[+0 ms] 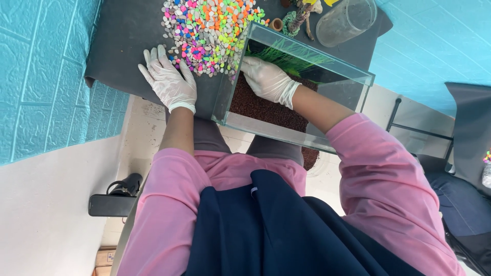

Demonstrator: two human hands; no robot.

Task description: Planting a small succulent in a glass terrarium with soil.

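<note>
Left gloved hand (171, 82) flat, open, on small multicoloured smooth pebbles (207, 28): loose, slippery; scoop them. Right gloved hand (267, 79) loosely curled, empty, inside fragile rectangular clear glass tank (296, 134); lift by base.

Dark grey tabletop (123, 36), busy at the far end.
On it: coloured pebbles (207, 30), glass tank (286, 82), clear plastic jar (345, 20), left hand (169, 82) flat.

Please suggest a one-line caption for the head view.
Gloved left hand rests beside colourful pebbles; gloved right hand reaches into a glass tank of brown substrate.
</note>
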